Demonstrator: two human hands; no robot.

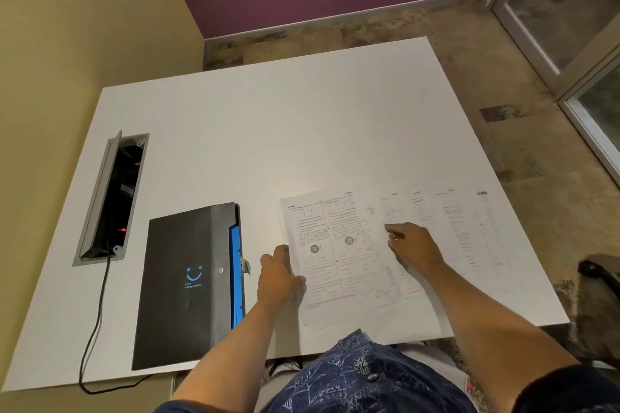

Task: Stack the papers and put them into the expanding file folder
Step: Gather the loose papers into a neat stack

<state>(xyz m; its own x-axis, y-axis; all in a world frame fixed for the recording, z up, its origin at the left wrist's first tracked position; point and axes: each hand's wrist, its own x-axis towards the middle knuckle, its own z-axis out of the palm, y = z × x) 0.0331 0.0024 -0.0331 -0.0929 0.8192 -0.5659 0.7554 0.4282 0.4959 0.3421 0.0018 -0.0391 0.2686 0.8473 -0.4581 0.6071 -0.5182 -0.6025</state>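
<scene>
On the white table [268, 127], the papers [339, 245] are spread unstacked just right of the expanding file folder [191, 278], pinched at the folder-side edge by the left hand [280, 278] and pressed by the right hand [414, 245] with fingers extended, so stacking is judged barely begun and filing not yet done.

The white table [302, 117] carries a black file folder [181, 278] beside overlapping printed papers [339, 261].

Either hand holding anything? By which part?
Left hand grips the top paper by its left edge. Right hand only presses down on the spread papers.
</scene>
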